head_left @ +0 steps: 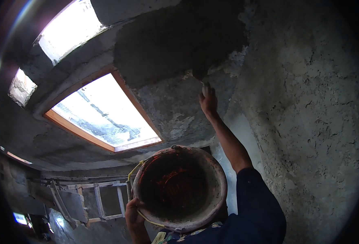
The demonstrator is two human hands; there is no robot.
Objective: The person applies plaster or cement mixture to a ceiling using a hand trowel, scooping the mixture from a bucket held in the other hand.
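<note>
My right hand is raised on an outstretched arm, its fingers closed round the handle of a trowel. The dark blade lies at or against the wall, by the lower edge of a dark, wet-looking plaster patch. Close to my body, my left hand grips the near left rim of a bucket. The bucket's mouth faces me, showing a reddish inside with grey smears on its walls. A yellow cord or handle runs along its left side.
A wood-framed window sits left of the patch, with bright openings above it. A rough plastered wall rises at the right. Lower left, a wooden ladder-like frame stands behind the bucket.
</note>
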